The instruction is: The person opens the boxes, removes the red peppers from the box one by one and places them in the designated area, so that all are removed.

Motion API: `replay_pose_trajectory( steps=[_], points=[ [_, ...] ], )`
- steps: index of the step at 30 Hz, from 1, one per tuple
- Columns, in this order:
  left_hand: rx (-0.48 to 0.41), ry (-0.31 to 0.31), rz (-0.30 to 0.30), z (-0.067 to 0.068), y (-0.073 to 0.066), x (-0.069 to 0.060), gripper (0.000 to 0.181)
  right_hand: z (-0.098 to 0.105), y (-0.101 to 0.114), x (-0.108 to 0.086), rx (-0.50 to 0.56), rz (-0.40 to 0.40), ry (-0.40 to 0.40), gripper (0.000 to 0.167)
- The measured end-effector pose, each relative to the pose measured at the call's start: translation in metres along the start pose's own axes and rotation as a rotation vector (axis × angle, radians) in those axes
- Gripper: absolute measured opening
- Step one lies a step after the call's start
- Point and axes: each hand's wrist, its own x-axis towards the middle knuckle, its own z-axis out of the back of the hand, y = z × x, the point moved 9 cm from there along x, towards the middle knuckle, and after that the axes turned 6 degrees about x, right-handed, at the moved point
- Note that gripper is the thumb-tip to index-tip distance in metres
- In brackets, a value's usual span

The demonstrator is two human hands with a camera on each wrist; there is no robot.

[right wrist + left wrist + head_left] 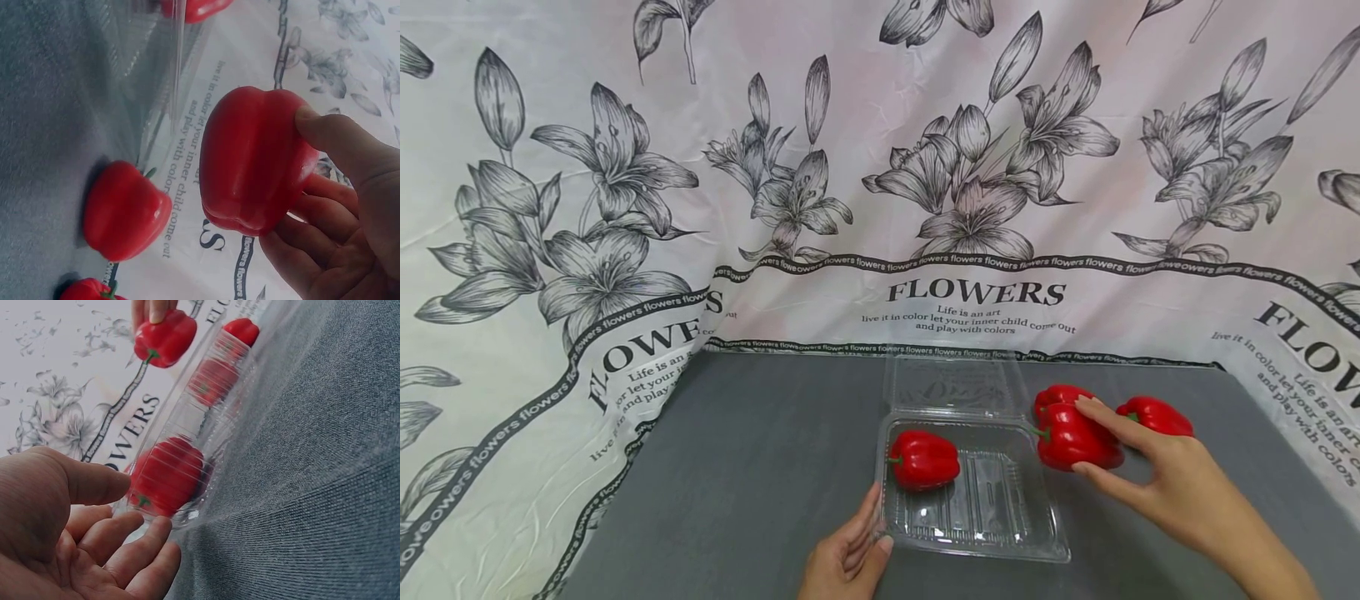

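My right hand (1180, 471) holds a red bell pepper (1078, 437) between thumb and fingers, up off the table just right of a clear plastic clamshell container (977, 546). The right wrist view shows this pepper (253, 159) with its blossom end toward the camera. Inside the container, at its left, lies another red bell pepper (925, 460), stem pointing left. My left hand (846, 554) is at the container's near left corner; in the left wrist view its fingers (140, 550) are loosely bent against or close beside the clear wall.
Two more red bell peppers sit on the grey table (760, 467): one (1060, 396) partly hidden behind the held pepper, the other (1157, 414) further right. The container's lid (955, 387) lies folded back toward the flower-printed cloth (790, 308) behind.
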Motion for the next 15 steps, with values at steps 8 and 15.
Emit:
replay_pose_trajectory(
  steps=[8,15],
  points=[
    [-0.011,0.012,-0.012,-0.001,-0.001,0.0,0.062,0.001,-0.014,-0.005,0.022,-0.025,0.03,0.087],
    [-0.012,0.011,-0.005,0.0,0.0,0.001,0.063,-0.001,-0.024,-0.01,0.026,-0.038,0.041,0.086]
  ],
)
